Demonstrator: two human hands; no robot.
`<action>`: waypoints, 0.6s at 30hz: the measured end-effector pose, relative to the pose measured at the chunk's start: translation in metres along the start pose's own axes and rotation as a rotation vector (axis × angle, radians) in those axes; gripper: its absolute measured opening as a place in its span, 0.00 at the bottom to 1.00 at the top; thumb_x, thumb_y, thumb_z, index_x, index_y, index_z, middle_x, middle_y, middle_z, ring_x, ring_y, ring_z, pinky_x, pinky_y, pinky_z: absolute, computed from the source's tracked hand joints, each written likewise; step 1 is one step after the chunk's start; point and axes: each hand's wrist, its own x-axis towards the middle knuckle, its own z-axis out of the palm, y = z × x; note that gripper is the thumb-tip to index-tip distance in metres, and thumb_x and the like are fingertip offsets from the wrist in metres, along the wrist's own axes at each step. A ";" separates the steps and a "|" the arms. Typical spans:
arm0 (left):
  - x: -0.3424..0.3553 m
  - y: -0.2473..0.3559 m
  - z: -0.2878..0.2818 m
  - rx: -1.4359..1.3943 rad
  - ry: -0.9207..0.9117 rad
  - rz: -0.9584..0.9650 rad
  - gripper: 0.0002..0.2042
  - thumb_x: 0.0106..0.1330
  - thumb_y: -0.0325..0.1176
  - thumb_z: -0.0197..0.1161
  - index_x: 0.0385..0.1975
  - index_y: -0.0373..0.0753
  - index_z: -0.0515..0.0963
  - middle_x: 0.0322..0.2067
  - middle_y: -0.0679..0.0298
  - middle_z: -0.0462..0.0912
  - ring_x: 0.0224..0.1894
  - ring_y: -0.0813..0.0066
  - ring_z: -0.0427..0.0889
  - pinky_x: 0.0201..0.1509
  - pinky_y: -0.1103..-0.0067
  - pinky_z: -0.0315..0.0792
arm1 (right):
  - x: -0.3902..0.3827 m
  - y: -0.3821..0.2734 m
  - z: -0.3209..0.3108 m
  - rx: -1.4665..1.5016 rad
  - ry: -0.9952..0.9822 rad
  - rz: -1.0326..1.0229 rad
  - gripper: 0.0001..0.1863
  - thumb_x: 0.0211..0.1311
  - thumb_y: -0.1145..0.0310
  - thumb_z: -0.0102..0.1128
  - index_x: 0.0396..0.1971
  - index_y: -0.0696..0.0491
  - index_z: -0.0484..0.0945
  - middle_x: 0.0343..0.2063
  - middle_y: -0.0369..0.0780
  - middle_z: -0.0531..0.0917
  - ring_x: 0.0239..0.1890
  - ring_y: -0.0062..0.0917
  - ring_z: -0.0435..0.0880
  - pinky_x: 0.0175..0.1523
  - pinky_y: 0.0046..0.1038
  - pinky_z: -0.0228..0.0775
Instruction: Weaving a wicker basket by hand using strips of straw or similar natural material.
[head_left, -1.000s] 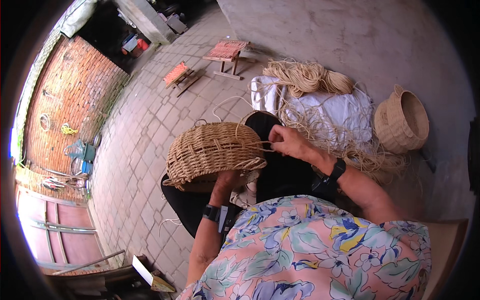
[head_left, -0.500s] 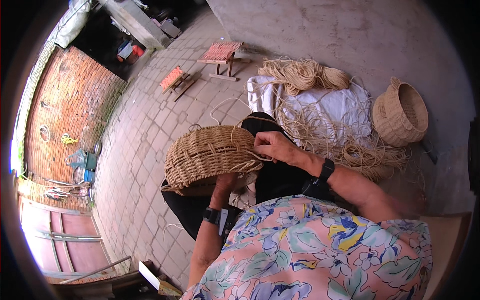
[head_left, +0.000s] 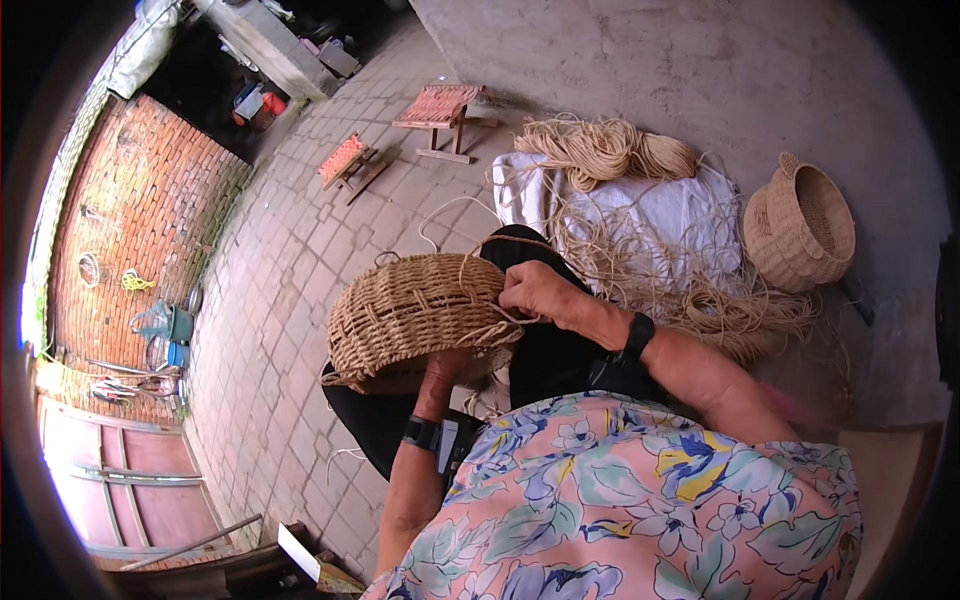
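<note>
A brown woven rope basket point(head_left: 410, 305) rests tilted over my black-trousered legs, with loose cords trailing from its rim. My left hand point(head_left: 443, 365) reaches up inside it from below, its fingers hidden. My right hand point(head_left: 530, 295) is at the basket's right side, fingers pinched against the weave where a loose strand comes out; what exactly they grip is too small to make out. Pale rope coils point(head_left: 625, 150) and tangled strands lie on a white cloth point(head_left: 640, 225) beyond my right hand.
A larger lidless woven basket point(head_left: 800, 225) stands at the right by a concrete wall point(head_left: 680, 60). Two low stools point(head_left: 435, 105) with red seats stand on the paved floor point(head_left: 270, 250). Along the brick wall point(head_left: 150, 180) at the left are hanging items and buckets point(head_left: 178, 325).
My right hand has moved left, in against the basket's right side, from where it held a strand slightly out from it. The basket has shifted slightly left; my left hand stays inside it.
</note>
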 end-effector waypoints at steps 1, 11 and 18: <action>0.000 0.000 0.001 0.013 -0.005 0.002 0.19 0.60 0.31 0.60 0.52 0.39 0.71 0.50 0.58 0.75 0.52 0.65 0.72 0.56 0.72 0.66 | 0.000 0.000 0.000 -0.001 -0.001 -0.001 0.06 0.47 0.72 0.61 0.21 0.56 0.73 0.16 0.33 0.74 0.16 0.15 0.70 0.17 0.17 0.56; -0.001 -0.001 0.013 0.136 -0.070 0.015 0.16 0.62 0.27 0.59 0.51 0.38 0.72 0.48 0.59 0.77 0.50 0.68 0.74 0.54 0.75 0.68 | -0.009 0.018 -0.015 0.033 0.009 -0.036 0.09 0.62 0.67 0.53 0.28 0.57 0.76 0.21 0.35 0.79 0.22 0.16 0.78 0.21 0.19 0.72; 0.006 0.022 -0.010 -0.085 -0.033 0.028 0.15 0.63 0.37 0.56 0.48 0.42 0.74 0.47 0.62 0.77 0.50 0.66 0.74 0.56 0.69 0.65 | -0.024 0.030 -0.009 -0.314 0.072 -0.304 0.04 0.59 0.74 0.54 0.29 0.59 0.76 0.20 0.34 0.78 0.22 0.13 0.75 0.22 0.19 0.69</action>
